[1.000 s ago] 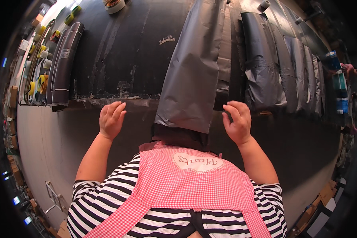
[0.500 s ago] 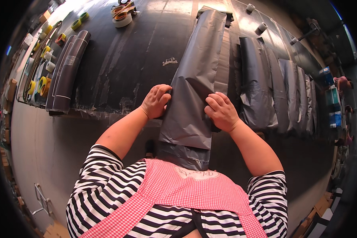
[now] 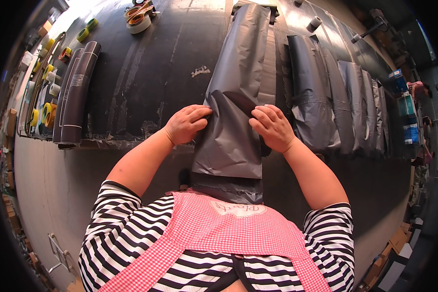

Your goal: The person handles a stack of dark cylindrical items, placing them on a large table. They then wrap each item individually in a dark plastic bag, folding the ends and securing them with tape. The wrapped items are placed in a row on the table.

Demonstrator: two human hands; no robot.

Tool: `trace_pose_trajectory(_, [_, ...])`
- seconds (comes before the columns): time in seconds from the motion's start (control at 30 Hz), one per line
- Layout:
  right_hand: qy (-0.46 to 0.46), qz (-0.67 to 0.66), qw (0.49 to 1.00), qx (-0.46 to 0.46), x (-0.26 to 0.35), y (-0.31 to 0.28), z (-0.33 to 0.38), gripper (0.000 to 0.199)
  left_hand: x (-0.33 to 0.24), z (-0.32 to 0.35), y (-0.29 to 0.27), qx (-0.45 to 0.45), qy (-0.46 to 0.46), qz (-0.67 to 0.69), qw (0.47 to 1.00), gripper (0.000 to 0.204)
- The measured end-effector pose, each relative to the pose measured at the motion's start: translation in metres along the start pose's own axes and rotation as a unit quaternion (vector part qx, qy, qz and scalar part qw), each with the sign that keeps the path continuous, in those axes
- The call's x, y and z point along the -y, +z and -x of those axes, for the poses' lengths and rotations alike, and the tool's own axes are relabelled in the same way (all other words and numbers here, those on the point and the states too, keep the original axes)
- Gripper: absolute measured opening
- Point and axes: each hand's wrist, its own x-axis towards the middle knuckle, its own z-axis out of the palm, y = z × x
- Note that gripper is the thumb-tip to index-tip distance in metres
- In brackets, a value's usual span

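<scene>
A long grey plastic bag (image 3: 231, 146) stretches from the far side of the dark table to my apron, creased across its middle. My left hand (image 3: 186, 124) is closed on the bag's left edge, thumb and fingertips pinching the plastic. Opposite it, my right hand (image 3: 274, 127) pinches the right edge with bent fingers, knuckles upward. The bag's near end hangs past the table edge, and a darker folded layer (image 3: 228, 189) shows below its hem. Under its far part, more flat grey material (image 3: 267, 73) sticks out on the right.
Several folded grey bags (image 3: 310, 97) lie in a row on the right of the table (image 3: 155, 63). Two dark rolls (image 3: 78, 97) lie on the left, beside a rack with yellow tape rolls (image 3: 46, 114). Tape rolls with a dispenser (image 3: 139, 22) sit at the back.
My left hand's fingers have come further onto the bag's left edge. The crease between my hands has deepened. The whole view has shifted slightly.
</scene>
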Motion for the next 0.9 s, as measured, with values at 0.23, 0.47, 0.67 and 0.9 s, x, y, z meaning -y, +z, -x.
trace_pose_trajectory(0.23, [-0.003,-0.045,0.996,0.072,-0.021,-0.009,-0.019,0.012,0.008,-0.022,-0.016,0.085,-0.096,0.143,0.981,0.02])
trace_pose_trajectory(0.47, [0.188,-0.141,0.972,0.011,-0.026,-0.038,0.021,0.016,0.0,-0.085,-0.042,0.149,-0.335,0.636,0.679,0.049])
trace_pose_trajectory(0.67, [0.132,-0.122,0.983,0.026,0.016,-0.032,0.034,0.032,0.003,-0.068,-0.003,0.176,-0.346,0.673,0.629,0.046])
trace_pose_trajectory(0.9, [0.125,-0.169,0.965,0.156,0.004,-0.026,0.006,0.024,-0.011,-0.05,-0.002,0.014,-0.044,0.204,0.978,0.029])
